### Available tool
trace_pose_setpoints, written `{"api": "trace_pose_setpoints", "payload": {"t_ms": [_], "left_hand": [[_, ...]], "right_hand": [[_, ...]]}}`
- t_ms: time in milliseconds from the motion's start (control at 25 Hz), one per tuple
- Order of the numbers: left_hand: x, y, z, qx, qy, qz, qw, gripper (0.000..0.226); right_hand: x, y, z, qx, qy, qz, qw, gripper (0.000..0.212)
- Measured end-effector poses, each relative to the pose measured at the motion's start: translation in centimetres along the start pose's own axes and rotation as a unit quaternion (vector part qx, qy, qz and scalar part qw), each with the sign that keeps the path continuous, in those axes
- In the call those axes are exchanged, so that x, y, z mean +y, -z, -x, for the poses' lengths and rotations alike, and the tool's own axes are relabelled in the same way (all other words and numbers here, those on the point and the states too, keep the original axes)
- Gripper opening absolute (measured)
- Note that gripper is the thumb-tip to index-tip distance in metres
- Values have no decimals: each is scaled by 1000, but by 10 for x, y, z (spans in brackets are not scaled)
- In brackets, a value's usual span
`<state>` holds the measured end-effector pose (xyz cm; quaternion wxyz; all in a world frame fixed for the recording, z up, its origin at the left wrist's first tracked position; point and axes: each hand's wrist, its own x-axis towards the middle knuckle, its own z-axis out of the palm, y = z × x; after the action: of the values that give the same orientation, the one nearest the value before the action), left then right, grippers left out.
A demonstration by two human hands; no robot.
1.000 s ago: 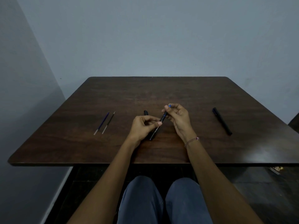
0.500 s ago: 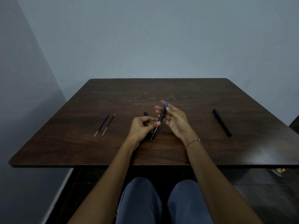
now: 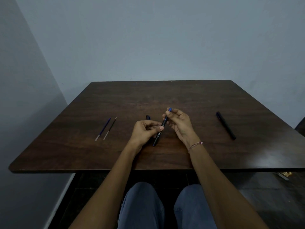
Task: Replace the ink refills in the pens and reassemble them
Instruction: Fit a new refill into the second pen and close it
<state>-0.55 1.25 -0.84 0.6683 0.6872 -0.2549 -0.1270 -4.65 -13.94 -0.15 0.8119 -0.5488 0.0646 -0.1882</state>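
Observation:
A dark pen barrel with a blue end (image 3: 159,132) is held slanted above the middle of the brown table (image 3: 165,100). My left hand (image 3: 145,131) pinches the barrel's middle between thumb and fingers. My right hand (image 3: 179,123) curls its fingertips around the blue upper end. A small dark pen piece (image 3: 148,117) lies on the table just behind my left hand. Two thin refills, one blue (image 3: 103,128) and one black (image 3: 110,128), lie side by side at the left. A whole black pen (image 3: 225,125) lies at the right.
The table's near edge runs just above my knees. A grey wall stands behind the table and another at the left. A small object lies on the floor at the lower right (image 3: 284,174).
My right hand went from fingers stretched along the pen to fingers curled around its blue upper end. The left hand kept its pinch on the barrel.

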Motion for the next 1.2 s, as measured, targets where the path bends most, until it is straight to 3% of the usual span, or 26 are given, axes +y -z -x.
{"api": "trace_pose_setpoints", "payload": {"t_ms": [160,400,1000,1080,1200], "left_hand": [[2,-1,1,4,0,-5,1000,8],[2,-1,-1,12,-1,3,1000,8],[1,-1,0,-4,12,-6,1000,8],[1,-1,-1,3,10,1,1000,9],[0,0,-2,10,8,1,1000,9]], "right_hand": [[2,-1,-1,-5,-1,-19,1000,5],[-5,4,-4,-98,-49,-156,982,37],[4,5,-7,-15,-7,-19,1000,18],[4,5,-8,-29,-21,-61,998,16],[0,8,-7,-74,-55,-136,986,33]]}}
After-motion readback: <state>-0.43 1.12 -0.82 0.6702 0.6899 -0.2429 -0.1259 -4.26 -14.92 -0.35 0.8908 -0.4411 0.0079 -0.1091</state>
